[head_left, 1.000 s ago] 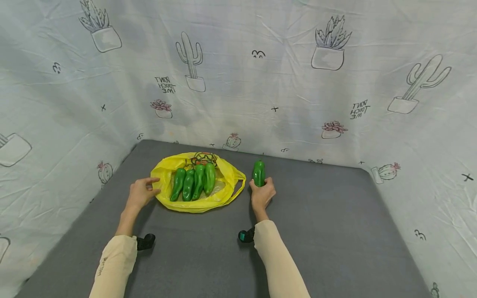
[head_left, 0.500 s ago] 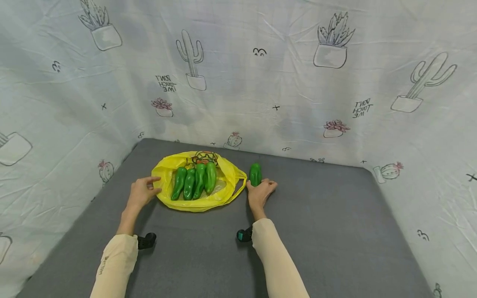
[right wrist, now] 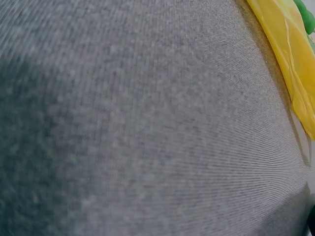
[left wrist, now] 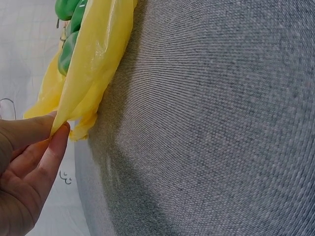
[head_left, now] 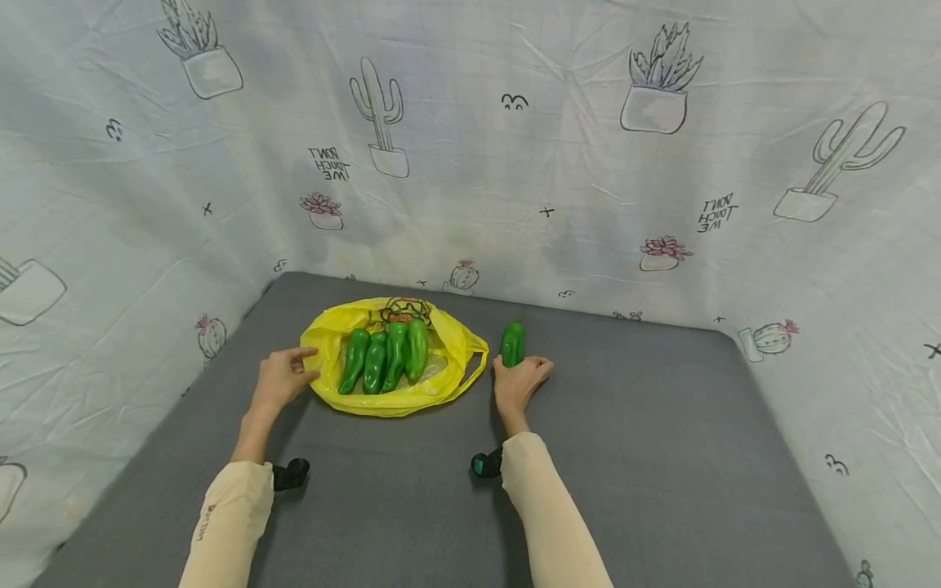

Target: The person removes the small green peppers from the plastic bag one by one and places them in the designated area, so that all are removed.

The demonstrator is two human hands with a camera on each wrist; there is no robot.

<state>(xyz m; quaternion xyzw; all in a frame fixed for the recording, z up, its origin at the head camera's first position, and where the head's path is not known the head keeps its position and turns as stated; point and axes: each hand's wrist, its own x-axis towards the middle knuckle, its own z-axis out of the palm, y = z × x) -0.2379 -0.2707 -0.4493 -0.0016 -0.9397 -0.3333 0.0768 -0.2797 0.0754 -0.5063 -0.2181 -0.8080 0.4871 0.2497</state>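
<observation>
A yellow plastic bag lies with its mouth spread wide on the grey table. Several glossy green peppers lie side by side inside it. My left hand pinches the bag's left rim between thumb and fingers; the pinched film shows close up in the left wrist view. To the right of the bag, my right hand holds another green pepper by its near end. That hand covers the pepper's lower part. Neither the right hand's fingers nor its pepper appear in the right wrist view.
A grey cloth-covered table spreads around the bag. Behind and beside it hangs a white curtain printed with cacti. The bag's handle loop lies just left of the right hand. Black wrist cameras sit on both wrists.
The right hand and its pepper shifted slightly left, then back to the right. The fingers of that hand now spread farther right. The left hand and the bag have stayed in place.
</observation>
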